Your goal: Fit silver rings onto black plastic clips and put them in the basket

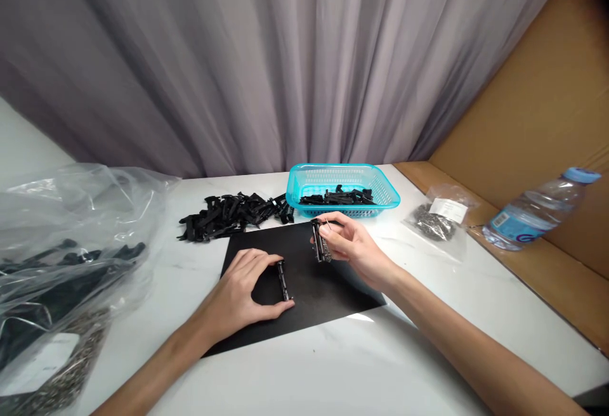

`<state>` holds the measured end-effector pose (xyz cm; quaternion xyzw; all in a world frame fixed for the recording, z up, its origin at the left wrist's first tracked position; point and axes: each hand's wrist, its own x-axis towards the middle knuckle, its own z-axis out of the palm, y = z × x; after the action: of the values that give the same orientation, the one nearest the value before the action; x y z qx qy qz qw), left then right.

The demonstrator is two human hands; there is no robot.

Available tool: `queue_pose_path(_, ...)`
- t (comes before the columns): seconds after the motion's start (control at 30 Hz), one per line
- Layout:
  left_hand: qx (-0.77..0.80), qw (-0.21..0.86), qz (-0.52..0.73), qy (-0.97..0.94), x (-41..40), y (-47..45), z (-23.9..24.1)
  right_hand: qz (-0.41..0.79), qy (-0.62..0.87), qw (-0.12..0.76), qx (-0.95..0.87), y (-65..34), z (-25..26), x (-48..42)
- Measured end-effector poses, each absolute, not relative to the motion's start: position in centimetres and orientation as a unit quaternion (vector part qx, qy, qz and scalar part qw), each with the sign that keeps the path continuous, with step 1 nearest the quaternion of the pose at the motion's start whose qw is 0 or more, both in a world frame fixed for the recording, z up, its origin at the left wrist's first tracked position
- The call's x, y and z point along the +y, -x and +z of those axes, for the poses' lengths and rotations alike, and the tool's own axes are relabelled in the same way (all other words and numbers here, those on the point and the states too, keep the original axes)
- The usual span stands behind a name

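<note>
Head view, near to far. A white tabletop (pixel 333 365) is crossed by two bare forearms. A black mat (pixel 333 292) is laid at its middle.

The left hand (pixel 245 289) is rested on the mat, curled. A short black near piece (pixel 283 281) is pinched end to end between thumb and fingers and is lying on the mat.

The right hand (pixel 352 246) is raised slightly over the mat's far edge. A far piece (pixel 318 243), black with a metal part on it, is pinched upright between thumb and fingertips. A thin wire seems to be held beside it; this cannot be told for certain.

Judgement: the two pieces are well apart. The near piece is best kept pressed flat so that it cannot roll. The far piece is best gripped by its sides, so that the metal part is left uncovered. The dark mat gives poor contrast, so the pieces should be aligned by touch as well as by sight.

Left, a clear bag (pixel 71 245) of black parts is slumped. Behind the mat, a loose pile (pixel 233 213) is spread beside a blue basket (pixel 297 182) holding a few more. Right, a small bag (pixel 435 221) of metal bits and a tilted bottle (pixel 537 210) are seen by a cardboard wall (pixel 537 105). A grey curtain (pixel 285 54) closes the rear.
</note>
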<state>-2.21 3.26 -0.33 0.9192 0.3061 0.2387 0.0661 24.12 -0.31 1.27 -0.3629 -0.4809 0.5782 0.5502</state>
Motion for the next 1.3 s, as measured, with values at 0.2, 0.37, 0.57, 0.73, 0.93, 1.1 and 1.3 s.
queue_pose_path(0.2, 0.307, 0.065, 0.228, -0.922, 3.3, 2.3, -0.4, 0.447, 0.448, 0.587, -0.504, -25.6, 0.8, 1.1)
queue_pose_path(0.37, 0.31, 0.077, 0.24, -0.917, 3.2, 2.4, -0.3, 0.167, 0.533, 0.658, -0.505, -29.2, 0.0, 4.4)
queue_pose_path(0.57, 0.311, 0.065, 0.242, -0.917, 3.3, 2.5, -0.3, -0.066, 0.651, 0.529, -0.54, -32.2, -0.7, 5.4)
queue_pose_path(0.73, 0.304, 0.03, 0.241, -0.921, 3.3, 2.4, -0.6, -0.118, 0.671, 0.47, -0.56, -32.4, -0.5, 4.3)
queue_pose_path(0.93, 0.306, -0.013, 0.271, -0.913, 3.7, 0.7, 1.6, -0.155, 0.664, 0.441, -0.583, -30.5, 0.3, 3.1)
queue_pose_path(1.1, 0.365, -0.002, 0.285, -0.886, 8.1, -4.3, 4.8, -0.163, 0.639, 0.407, -0.632, -28.4, -0.5, 2.9)
queue_pose_path(1.3, 0.413, -0.027, 0.221, -0.883, 13.8, -9.9, 4.3, -0.182, 0.616, 0.428, -0.637, -27.6, -1.2, 2.8)
